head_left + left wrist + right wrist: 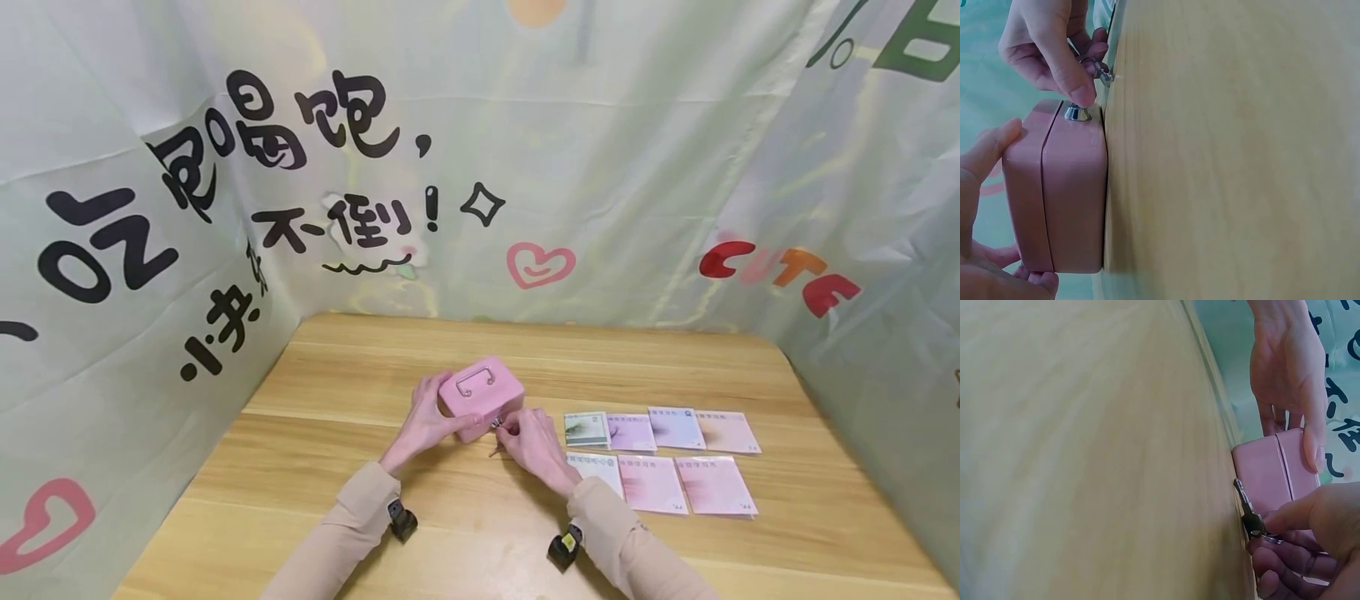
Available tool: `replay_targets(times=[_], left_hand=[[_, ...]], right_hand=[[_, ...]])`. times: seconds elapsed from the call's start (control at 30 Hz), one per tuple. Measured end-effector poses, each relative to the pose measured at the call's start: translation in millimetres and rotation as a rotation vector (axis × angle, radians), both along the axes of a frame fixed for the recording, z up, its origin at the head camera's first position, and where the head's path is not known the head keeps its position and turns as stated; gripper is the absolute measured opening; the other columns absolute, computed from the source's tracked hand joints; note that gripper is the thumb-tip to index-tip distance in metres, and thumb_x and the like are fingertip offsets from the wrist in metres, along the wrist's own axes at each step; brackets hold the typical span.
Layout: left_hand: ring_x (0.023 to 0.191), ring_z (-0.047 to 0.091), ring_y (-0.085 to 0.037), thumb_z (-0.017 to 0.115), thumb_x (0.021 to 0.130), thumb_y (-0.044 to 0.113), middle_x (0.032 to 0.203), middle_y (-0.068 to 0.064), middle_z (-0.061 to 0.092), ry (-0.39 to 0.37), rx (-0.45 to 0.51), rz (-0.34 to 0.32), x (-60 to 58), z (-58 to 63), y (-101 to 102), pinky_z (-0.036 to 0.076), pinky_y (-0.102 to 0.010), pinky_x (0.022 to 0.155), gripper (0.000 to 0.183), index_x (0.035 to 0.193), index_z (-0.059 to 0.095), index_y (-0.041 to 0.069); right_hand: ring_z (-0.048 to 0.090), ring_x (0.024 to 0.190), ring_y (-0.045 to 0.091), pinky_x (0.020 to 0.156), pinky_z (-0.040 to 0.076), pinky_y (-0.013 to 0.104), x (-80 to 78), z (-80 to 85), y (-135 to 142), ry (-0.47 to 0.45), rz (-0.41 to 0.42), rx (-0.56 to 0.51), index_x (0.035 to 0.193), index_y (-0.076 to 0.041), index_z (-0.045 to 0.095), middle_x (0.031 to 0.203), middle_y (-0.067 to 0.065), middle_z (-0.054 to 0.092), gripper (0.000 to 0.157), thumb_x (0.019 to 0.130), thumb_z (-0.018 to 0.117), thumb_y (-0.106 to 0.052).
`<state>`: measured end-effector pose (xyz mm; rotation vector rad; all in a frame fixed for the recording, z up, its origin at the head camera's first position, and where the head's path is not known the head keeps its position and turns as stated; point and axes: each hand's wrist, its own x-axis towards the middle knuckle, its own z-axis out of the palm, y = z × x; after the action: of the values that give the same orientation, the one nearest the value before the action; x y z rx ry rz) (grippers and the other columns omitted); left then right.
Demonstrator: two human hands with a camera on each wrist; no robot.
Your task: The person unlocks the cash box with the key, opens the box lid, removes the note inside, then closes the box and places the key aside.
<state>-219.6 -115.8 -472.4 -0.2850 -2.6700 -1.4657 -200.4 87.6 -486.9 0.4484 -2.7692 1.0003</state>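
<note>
A small pink metal cash box [504, 385] with a wire handle [476, 382] on its lid stands mid-table, turned at an angle. My left hand [426, 422] grips its left side, thumb along the front and fingers round the far side. On the box front sits a silver lock [1077, 114]. Right at that lock, my right hand [537, 446] pinches a key, mostly hidden by the thumb and fingers. From the same hand a second key [1246, 509] dangles on a metal ring [1271, 539]. The lid looks closed, with a thin seam showing.
Right of the box, banknotes lie in two rows on the wooden table [337, 500]: a green note [586, 430] heads the back row, pink notes [652, 485] lie in front. My right forearm partly covers one front note [600, 473]. Printed cloth [630, 183] hangs round the table.
</note>
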Motion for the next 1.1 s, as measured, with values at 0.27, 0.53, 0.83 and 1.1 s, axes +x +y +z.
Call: replay_targets(times=[0.27,0.53,0.83,1.1], left_hand=[[0.130,0.042,-0.040,0.090,0.071,0.024,0.140,-0.026,0.048,0.015,-0.011,-0.001,0.6,0.6,0.1,0.038,-0.060,0.115,0.090,0.144,0.045,-0.004],[0.133,0.041,-0.040,0.090,0.071,0.025,0.142,-0.025,0.047,-0.006,-0.001,0.002,0.1,1.7,0.0,0.037,-0.061,0.117,0.091,0.145,0.044,-0.003],[0.129,0.042,-0.039,0.089,0.071,0.024,0.138,-0.024,0.049,-0.004,0.003,-0.015,-1.3,0.0,0.1,0.039,-0.061,0.114,0.089,0.144,0.045,-0.002],[0.128,0.043,-0.036,0.090,0.070,0.025,0.136,-0.022,0.050,-0.027,0.007,-0.017,-1.7,-0.6,-2.0,0.039,-0.060,0.114,0.091,0.145,0.046,0.000]], right_hand=[[0.037,0.048,0.005,0.043,0.027,0.016,1.4,0.3,-0.1,0.007,0.002,-0.001,0.056,-0.015,0.061,0.050,-0.008,0.049,0.029,0.083,0.067,-0.005],[0.038,0.047,0.005,0.043,0.027,0.015,1.6,0.4,-0.9,0.002,-0.003,-0.008,0.059,-0.014,0.063,0.050,-0.006,0.052,0.027,0.084,0.067,-0.005],[0.039,0.049,0.006,0.044,0.029,0.016,3.2,-0.2,0.5,-0.003,-0.001,-0.013,0.062,-0.012,0.064,0.053,-0.005,0.053,0.022,0.082,0.066,-0.002],[0.043,0.050,0.006,0.041,0.032,0.016,5.3,1.2,-2.5,-0.010,-0.012,0.023,0.069,-0.012,0.071,0.061,-0.002,0.062,0.017,0.084,0.067,-0.005]])
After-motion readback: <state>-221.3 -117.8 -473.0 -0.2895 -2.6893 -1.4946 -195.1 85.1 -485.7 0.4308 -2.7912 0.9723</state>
